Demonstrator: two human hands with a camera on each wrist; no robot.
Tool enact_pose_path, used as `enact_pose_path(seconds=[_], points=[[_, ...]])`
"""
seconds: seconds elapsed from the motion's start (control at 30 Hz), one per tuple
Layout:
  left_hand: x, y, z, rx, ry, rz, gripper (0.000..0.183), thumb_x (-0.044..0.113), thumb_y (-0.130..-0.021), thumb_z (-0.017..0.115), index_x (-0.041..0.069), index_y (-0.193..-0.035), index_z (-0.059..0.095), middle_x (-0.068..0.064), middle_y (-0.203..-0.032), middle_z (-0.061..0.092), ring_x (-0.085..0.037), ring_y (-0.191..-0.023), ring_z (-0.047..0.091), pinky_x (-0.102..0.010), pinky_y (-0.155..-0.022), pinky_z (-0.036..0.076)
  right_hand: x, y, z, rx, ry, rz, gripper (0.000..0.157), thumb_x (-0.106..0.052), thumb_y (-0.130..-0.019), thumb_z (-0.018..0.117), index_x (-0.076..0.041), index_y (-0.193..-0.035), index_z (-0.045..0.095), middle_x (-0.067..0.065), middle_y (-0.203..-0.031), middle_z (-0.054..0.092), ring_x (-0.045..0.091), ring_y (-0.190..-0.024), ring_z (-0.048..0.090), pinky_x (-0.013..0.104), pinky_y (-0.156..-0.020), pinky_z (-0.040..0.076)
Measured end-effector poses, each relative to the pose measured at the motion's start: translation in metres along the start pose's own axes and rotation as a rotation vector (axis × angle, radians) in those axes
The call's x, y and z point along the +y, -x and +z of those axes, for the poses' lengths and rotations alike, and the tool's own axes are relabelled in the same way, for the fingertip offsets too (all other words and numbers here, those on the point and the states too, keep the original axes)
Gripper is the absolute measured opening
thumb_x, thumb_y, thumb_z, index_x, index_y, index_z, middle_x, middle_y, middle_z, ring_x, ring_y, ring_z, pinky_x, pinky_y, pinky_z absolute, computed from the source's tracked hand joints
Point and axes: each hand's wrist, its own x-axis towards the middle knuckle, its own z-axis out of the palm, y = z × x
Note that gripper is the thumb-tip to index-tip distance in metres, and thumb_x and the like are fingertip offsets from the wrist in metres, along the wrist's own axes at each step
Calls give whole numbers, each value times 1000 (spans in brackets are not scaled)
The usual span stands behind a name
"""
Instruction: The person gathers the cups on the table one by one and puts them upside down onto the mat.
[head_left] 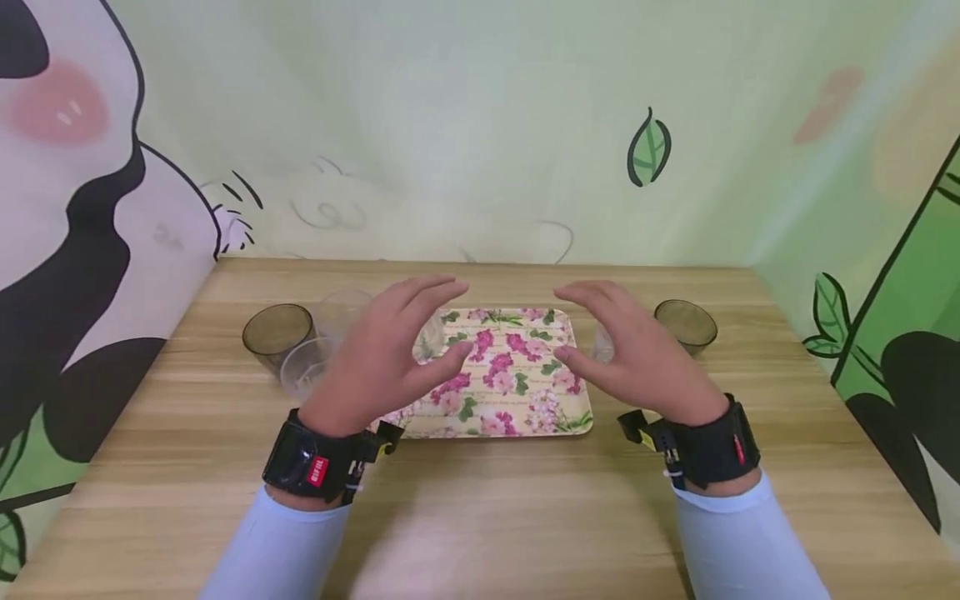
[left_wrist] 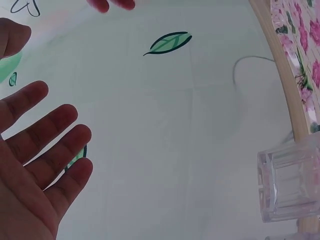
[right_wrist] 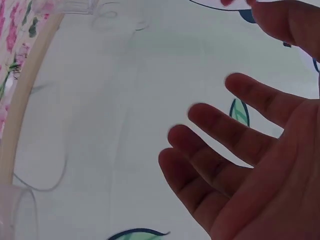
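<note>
Both hands hover above a floral tray (head_left: 510,375) on the wooden table, palms turned toward each other and holding nothing. My left hand (head_left: 390,354) is over the tray's left side, fingers spread and gently bent. Behind and beside it stand clear glasses, one a clear glass (head_left: 303,367), and a dark tinted glass (head_left: 277,333). A faceted clear glass (left_wrist: 290,182) shows in the left wrist view. My right hand (head_left: 645,354) mirrors it at the tray's right edge, partly hiding a clear glass (head_left: 603,343). Beyond that hand stands another tinted glass (head_left: 686,325).
The wooden table (head_left: 510,508) meets a painted wall (head_left: 465,150) at its back edge. Panda and leaf drawings cover the walls at both sides. Black straps with small cameras sit on both wrists.
</note>
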Motion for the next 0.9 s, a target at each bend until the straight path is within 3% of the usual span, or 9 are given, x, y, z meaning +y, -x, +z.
enact_pose_path(seconds=[0.3, 0.63, 0.9], points=[[-5, 1, -2, -52, 3, -25, 61, 34, -89, 71, 10, -142, 54, -16, -141, 62, -31, -132, 55, -54, -110, 51, 11, 6, -19, 1, 46, 94, 56, -28, -92, 71, -8, -141, 54, 19, -141, 58, 35, -130, 53, 62, -105, 51], [-2, 3, 1, -46, 5, -30, 60, 33, -88, 71, 10, -141, 55, -16, -140, 63, -32, -131, 55, -56, -108, 52, 28, 17, -44, 16, 62, 216, 57, -29, -94, 69, -7, -143, 52, 23, -147, 54, 41, -139, 44, 67, -114, 40], [1, 0, 2, -34, 4, -10, 60, 35, -89, 71, 10, -142, 55, -16, -140, 63, -32, -131, 56, -56, -109, 51, 32, 22, -50, -87, 50, 295, 61, -42, -98, 61, -10, -148, 47, 19, -151, 52, 39, -139, 45, 68, -112, 42]])
